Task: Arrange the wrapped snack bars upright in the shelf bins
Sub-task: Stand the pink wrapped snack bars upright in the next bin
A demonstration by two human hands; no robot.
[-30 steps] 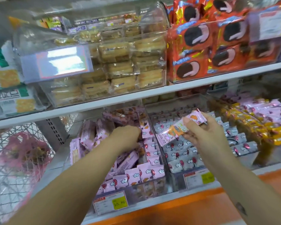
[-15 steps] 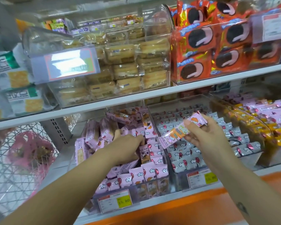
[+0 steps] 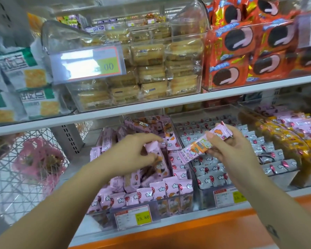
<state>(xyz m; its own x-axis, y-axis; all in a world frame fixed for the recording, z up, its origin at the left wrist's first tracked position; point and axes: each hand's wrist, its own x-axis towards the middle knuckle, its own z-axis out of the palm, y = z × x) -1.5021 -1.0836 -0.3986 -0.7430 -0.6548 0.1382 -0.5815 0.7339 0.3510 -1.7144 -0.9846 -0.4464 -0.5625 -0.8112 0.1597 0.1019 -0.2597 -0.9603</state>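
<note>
L hand [image 3: 131, 151]: I'm pinching the top of a pale pink wrapped snack bar [image 3: 158, 159] btw thumb & curled fingers; its lower end is sitting down among the others.
R hand [image 3: 232, 150]: I'm gripping a pink-and-orange wrapped snack bar [image 3: 199, 146], thumb on top, fingers curled under.
R-hand bar: it's tilting, one end up to the right, and hanging in the air over the wall btw the two bins.
Left bin: clear plastic bin [image 3: 169, 208] on the lower shelf, holding pink wrapped bars [image 3: 172, 187]. Front row & right column are standing upright; the ones in the middle are lying jumbled.
Right bin: second clear plastic bin [image 3: 206, 196], just beside the first, w/ silver-grey wrapped bars [image 3: 210, 180] standing in stepped rows.
Label: yellow-green price label [image 3: 133, 217] is sitting on the left bin's front.
Further right: yellow wrapped bars [image 3: 284, 141], blurry.
Above: white metal shelf board [image 3: 151, 107] is carrying a clear lidded tub [image 3: 185, 20] of pale cakes, next to orange-red foil cookie packs [image 3: 237, 40].
</note>
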